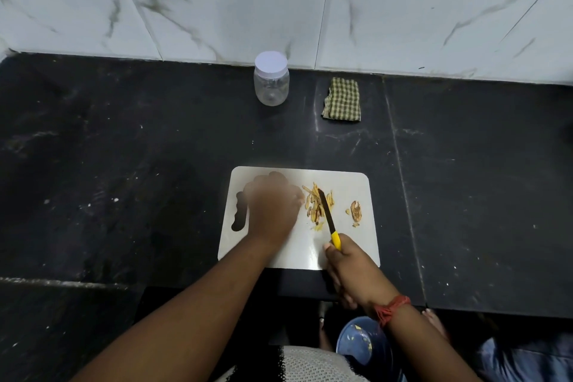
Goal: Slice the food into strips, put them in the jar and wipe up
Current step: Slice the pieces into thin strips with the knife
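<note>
Blade down among the strips (316, 205) on the white cutting board (341, 254), right hand (350, 273) curled round the yellow handle of the knife (328, 220). Left hand (273, 211) sits on the board just left of the pile, blurred, so whether its fingers are spread or pinching, I cannot tell. One uncut piece (356, 211) waits right of the pile. Beyond the board's far edge stands the jar (271, 84), lid on, with the checked cloth (341, 99) to its right. The risk here: those blurred fingers lie close to the blade, and a hurried stroke could nick them or flick strips off onto the dark counter (124, 164).
</note>
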`<state>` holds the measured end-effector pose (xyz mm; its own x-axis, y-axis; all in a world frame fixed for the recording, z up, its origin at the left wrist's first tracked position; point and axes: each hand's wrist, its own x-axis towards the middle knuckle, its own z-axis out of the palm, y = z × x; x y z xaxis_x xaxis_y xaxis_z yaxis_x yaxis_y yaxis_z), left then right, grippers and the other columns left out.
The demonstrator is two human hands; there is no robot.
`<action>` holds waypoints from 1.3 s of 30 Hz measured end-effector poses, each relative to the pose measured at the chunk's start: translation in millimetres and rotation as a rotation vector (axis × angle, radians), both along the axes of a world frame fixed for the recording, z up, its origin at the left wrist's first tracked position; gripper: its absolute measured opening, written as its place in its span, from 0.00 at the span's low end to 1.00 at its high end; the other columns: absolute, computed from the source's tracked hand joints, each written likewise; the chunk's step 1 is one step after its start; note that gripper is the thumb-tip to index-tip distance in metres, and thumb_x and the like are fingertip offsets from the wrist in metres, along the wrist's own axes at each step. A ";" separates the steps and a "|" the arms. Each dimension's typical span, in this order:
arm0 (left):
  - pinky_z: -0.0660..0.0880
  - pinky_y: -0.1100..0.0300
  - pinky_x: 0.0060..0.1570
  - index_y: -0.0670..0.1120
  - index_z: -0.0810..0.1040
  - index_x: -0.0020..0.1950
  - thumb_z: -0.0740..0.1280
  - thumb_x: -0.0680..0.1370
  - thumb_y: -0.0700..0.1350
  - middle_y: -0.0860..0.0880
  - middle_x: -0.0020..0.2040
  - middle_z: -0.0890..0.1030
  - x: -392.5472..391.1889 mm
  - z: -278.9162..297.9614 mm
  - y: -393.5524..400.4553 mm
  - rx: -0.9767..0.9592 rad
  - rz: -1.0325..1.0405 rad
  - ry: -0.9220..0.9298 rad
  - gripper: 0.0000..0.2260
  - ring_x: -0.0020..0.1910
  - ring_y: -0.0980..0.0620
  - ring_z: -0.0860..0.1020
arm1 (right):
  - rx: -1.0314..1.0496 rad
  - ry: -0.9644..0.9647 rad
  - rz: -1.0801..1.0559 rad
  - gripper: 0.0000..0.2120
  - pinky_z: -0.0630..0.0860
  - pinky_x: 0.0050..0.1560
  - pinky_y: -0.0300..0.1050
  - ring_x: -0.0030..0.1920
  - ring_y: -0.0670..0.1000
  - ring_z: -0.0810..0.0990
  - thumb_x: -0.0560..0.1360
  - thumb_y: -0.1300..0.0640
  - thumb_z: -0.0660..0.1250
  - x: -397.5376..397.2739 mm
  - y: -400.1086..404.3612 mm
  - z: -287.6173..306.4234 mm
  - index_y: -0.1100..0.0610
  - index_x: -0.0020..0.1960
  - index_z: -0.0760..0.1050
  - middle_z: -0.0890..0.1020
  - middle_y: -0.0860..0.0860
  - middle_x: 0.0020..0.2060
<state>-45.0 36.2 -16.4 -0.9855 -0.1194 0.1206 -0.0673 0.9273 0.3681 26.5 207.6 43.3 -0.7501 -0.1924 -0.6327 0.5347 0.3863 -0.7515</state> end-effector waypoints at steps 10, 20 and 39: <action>0.62 0.47 0.61 0.55 0.83 0.55 0.69 0.79 0.49 0.52 0.56 0.77 5.3 -5.4 -2.3 0.014 0.013 0.070 0.07 0.57 0.48 0.71 | -0.056 0.050 -0.018 0.11 0.59 0.22 0.37 0.19 0.50 0.60 0.83 0.49 0.54 -10.0 7.9 8.3 0.51 0.44 0.65 0.69 0.53 0.26; 0.64 0.47 0.52 0.50 0.80 0.57 0.67 0.75 0.46 0.50 0.51 0.79 21.4 -10.2 -54.2 0.025 0.196 0.077 0.11 0.51 0.45 0.73 | -0.062 0.094 0.092 0.12 0.61 0.21 0.37 0.18 0.50 0.62 0.83 0.47 0.54 -21.4 -13.0 6.6 0.52 0.44 0.64 0.69 0.53 0.25; 0.63 0.50 0.56 0.52 0.79 0.63 0.66 0.79 0.47 0.54 0.51 0.79 14.5 3.7 -41.1 0.183 0.042 -0.055 0.13 0.56 0.48 0.74 | -0.060 0.122 0.118 0.11 0.62 0.21 0.38 0.18 0.51 0.62 0.83 0.48 0.55 -21.0 -25.3 8.8 0.50 0.43 0.65 0.69 0.54 0.25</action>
